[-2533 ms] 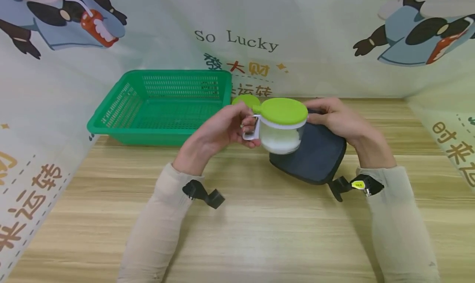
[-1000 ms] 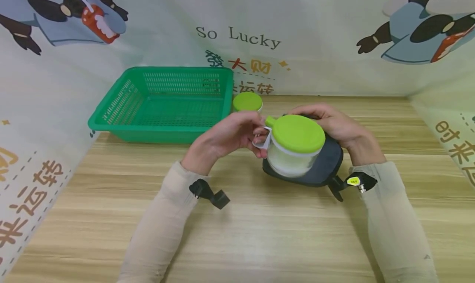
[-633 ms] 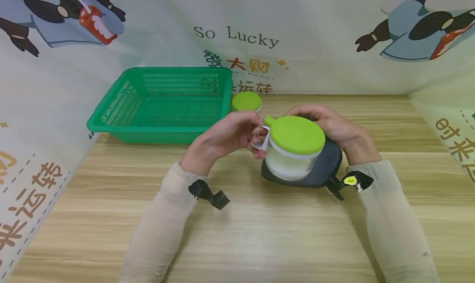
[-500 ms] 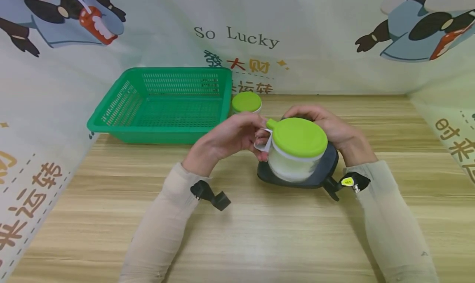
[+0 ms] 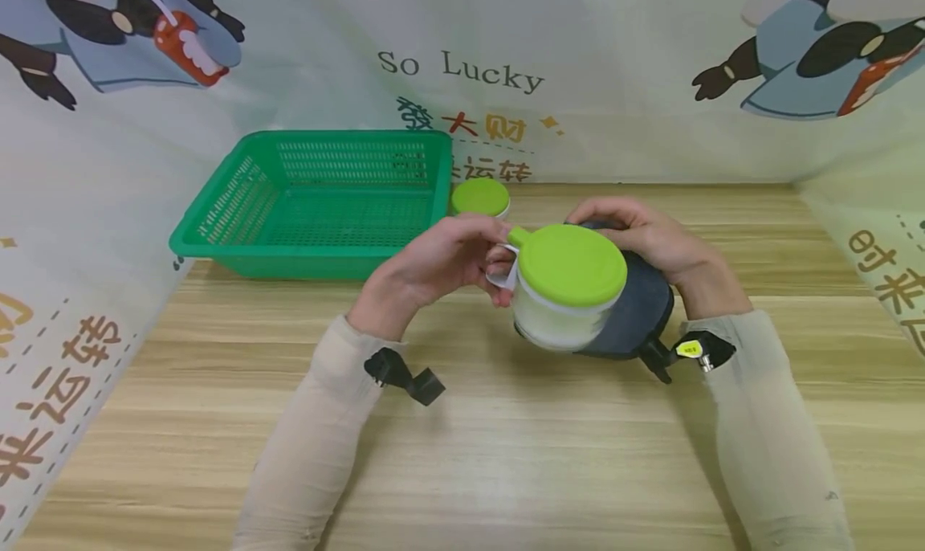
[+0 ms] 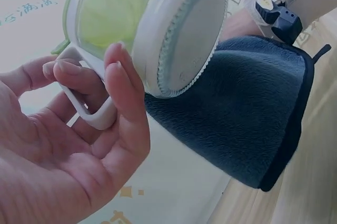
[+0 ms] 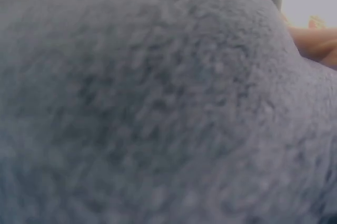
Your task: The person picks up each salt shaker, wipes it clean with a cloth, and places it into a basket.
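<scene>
My left hand [image 5: 451, 262] grips the white handle of a clear glass seasoning jar [image 5: 564, 322] with a lime-green lid. The jar is raised above the table, and the left wrist view shows its ridged glass base [image 6: 192, 40]. Fingers of that hand [image 6: 79, 145] pass through the handle loop. On the far right side of the jar, my right hand [image 5: 646, 234] holds a dark blue-grey cloth [image 5: 639, 310] with black edging. The cloth hangs behind and beside the jar, its fingertips partly hidden by jar and fabric. Fuzzy cloth [image 7: 158, 108] fills most of the right wrist view.
A green plastic basket [image 5: 311, 266] stands at the back left of the wooden table [image 5: 477, 455]. Right beside it is a second green-lidded jar [image 5: 480, 197], partly hidden behind my left hand. A printed white curtain [image 5: 614, 69] encloses the back and sides.
Since the earliest frame, the jar has come lower and towards me. In the last half second it shifts slightly left while my right hand and the cloth move slightly right, uncovering more cloth.
</scene>
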### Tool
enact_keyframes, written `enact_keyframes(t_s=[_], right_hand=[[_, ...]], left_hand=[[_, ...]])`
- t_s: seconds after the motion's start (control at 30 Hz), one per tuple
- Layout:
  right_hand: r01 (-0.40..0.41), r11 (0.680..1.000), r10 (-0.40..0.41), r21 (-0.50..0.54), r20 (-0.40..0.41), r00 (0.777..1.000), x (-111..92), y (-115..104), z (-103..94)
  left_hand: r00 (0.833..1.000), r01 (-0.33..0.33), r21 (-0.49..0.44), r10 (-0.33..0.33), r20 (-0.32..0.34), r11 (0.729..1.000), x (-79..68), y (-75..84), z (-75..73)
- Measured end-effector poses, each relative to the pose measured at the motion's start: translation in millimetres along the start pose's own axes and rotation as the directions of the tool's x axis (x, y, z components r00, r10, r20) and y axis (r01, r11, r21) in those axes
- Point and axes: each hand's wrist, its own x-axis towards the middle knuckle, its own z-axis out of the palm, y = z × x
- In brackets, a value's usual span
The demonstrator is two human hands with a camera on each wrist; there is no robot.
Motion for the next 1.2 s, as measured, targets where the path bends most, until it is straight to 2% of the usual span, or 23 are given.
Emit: enact_keyframes(t_s=[0.17, 0.5, 0.7, 0.93, 1.2], right_hand=[[-0.002, 1.000, 0.002, 0.014, -0.004, 1.000, 0, -1, 0.8], [-0.014, 0.999, 0.013, 0.052, 0.018, 1.000, 9, 5, 13.7], [-0.016, 1.000, 0.016, -0.004, -0.004, 1.000, 12, 4, 15.4], [-0.033, 0.999, 0.034, -0.040, 0.023, 0.999, 12, 2, 12.1], [-0.052, 0.982, 0.054, -0.180, 0.004, 0.999, 1, -6, -3.4]], left_hand=[[1.000, -0.009, -0.025, 0.009, 0.014, 1.000, 1.7, -1.5, -1.6], [1.000, 0.024, -0.008, -0.024, 0.018, 1.000, 6.2, -9.3, 1.8], [0.999, 0.034, 0.001, -0.034, -0.008, 0.999, 7.2, -9.6, 1.0], [0.999, 0.044, 0.018, -0.044, -0.014, 0.999, 7.4, -9.7, 1.9], [0.998, 0.045, 0.040, -0.044, -0.039, 0.998, 7.8, -9.6, 0.5]])
